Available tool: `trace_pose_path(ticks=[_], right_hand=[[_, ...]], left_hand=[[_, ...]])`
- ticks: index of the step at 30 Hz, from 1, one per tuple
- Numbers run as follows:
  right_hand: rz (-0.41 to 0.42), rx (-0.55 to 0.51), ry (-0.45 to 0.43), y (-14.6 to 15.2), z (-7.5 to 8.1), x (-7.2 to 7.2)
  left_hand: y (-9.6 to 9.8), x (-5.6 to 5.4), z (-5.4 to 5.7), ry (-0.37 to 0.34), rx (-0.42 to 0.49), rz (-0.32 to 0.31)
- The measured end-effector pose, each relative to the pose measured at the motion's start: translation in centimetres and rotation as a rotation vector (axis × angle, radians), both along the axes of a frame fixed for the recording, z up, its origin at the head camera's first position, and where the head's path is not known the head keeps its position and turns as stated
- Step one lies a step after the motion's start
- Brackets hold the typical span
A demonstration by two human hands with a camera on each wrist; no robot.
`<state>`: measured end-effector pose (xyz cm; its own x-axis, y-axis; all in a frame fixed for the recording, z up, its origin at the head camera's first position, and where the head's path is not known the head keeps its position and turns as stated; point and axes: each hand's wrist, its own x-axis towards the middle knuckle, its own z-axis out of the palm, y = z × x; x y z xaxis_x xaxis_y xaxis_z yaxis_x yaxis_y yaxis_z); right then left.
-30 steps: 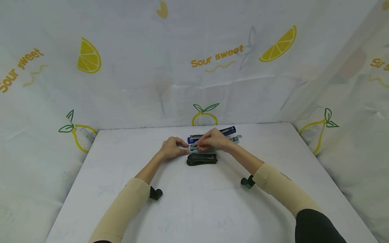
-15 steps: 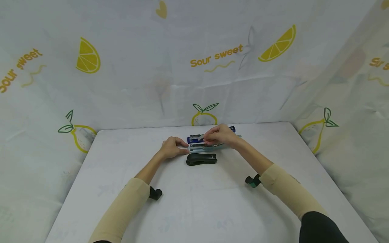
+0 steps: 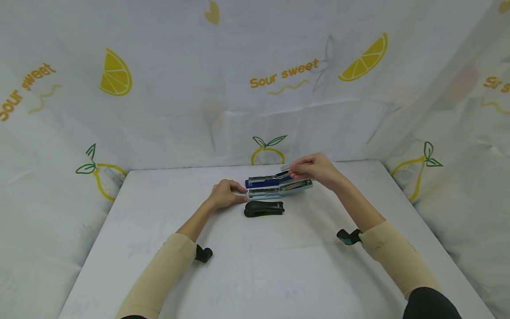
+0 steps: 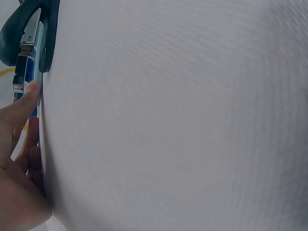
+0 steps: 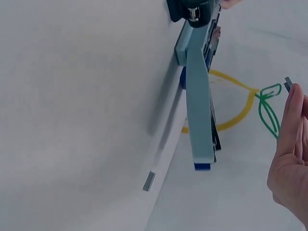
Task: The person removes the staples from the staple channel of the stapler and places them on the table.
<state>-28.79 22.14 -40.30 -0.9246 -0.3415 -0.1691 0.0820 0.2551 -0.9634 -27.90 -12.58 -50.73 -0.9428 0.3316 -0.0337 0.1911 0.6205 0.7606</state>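
My left hand [image 3: 226, 194] holds the left end of a light-blue stapler [image 3: 264, 196], its thumb on the near side. That stapler lies folded open, the metal staple channel exposed. Between thumb and fingertips, my right hand [image 3: 316, 169] pinches a small grey strip of staples [image 5: 288, 84], raised beyond the staplers. Just behind the light-blue one, a dark-blue stapler [image 3: 263, 182] also lies opened; my right fingers overlap its right end in the head view. In the right wrist view the light-blue stapler's raised cover [image 5: 199, 106] points towards the camera.
A dark green stapler [image 3: 264, 209], closed, lies in front of the light-blue one. Another short grey strip [image 5: 149, 181] rests on the white table [image 5: 86, 120] near its far edge. Behind the table hangs a lemon-print cloth [image 3: 179, 110].
My right hand has drawn away from the light-blue stapler, rightwards and up, with the staple strip, uncovering both opened staplers. The left hand stays in place.
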Motion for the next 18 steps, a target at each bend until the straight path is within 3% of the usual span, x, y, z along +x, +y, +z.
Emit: trace_pose_path(ticks=[9,18], right_hand=[[-0.058,-0.064,-0.009,4.3,0.1,0.7],[-0.098,-0.031,-0.047,8.2,-1.6,1.3]], left_hand=[[0.0,0.0,0.1,0.005,0.013,-0.006],[0.0,0.2,0.2,0.004,-0.004,-0.009]])
